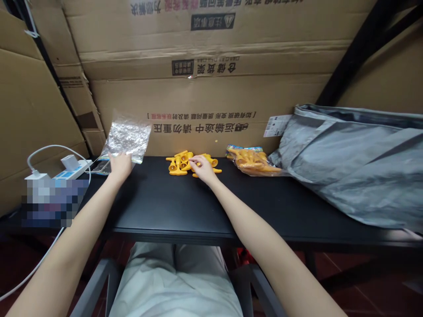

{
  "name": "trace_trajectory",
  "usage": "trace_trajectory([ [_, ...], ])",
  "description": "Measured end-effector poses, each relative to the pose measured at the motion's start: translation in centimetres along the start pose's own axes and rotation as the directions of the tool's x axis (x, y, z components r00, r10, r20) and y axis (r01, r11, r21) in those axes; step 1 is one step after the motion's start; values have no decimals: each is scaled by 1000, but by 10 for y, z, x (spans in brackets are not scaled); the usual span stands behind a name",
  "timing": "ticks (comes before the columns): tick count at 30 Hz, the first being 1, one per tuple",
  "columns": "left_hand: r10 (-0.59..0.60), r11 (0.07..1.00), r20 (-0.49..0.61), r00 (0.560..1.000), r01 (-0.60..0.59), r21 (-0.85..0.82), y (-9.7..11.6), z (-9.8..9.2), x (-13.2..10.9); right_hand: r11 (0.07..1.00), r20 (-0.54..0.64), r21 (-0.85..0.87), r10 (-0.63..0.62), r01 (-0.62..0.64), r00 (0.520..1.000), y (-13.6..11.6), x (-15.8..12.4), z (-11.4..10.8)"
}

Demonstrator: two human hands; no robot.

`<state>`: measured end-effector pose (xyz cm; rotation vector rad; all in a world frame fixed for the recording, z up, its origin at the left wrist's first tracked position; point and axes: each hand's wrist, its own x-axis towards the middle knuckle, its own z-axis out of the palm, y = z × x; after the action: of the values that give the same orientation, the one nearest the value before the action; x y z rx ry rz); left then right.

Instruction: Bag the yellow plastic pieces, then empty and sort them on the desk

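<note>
My left hand is closed on the lower edge of a clear, crinkled plastic bag, which stands up at the left against the cardboard. On the black table lies a loose pile of yellow plastic pieces with handle-like bars and cup-shaped ends. Over the right part of that pile is my right hand, its fingers bent and thumb close to the forefinger; what they pinch, if anything, cannot be made out. To its right sits a clear packet of similar yellow pieces with a blue printed edge.
A large grey bag fills the table's right end. At the left are a white power strip with plugs and a white cable. Behind the black table stands a printed cardboard wall.
</note>
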<state>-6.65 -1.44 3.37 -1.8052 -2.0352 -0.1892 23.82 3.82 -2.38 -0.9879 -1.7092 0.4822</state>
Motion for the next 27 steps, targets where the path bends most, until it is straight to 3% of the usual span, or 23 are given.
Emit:
trace_trajectory([
  [2, -77, 996, 115, 990, 72, 47, -13, 12, 1, 965, 131, -235, -87, 116, 988, -2, -6, 5],
  [6, -172, 985, 252, 952, 159, 70, -29, 36, 4, 859, 314, -475, -38, 192, 949, -8, -16, 12],
  [10, -175, 984, 345, 922, 177, 24, -37, 49, 9, 802, 426, -543, 8, 248, 905, -9, -17, 13],
  [17, -202, 965, 464, 862, 255, -55, -39, 45, 17, 788, 441, -564, 34, 247, 897, -9, -16, 12],
  [20, -132, 972, 464, 876, 206, -112, -35, 41, 18, 790, 441, -562, 37, 243, 897, -12, -16, 12],
  [24, 105, 959, 449, 887, 29, -282, -27, 44, 20, 796, 442, -561, 54, 229, 895, -14, -17, 12],
  [27, 122, 950, 412, 903, 13, -312, -24, 48, 23, 796, 443, -560, 54, 229, 895, -14, -17, 11],
])
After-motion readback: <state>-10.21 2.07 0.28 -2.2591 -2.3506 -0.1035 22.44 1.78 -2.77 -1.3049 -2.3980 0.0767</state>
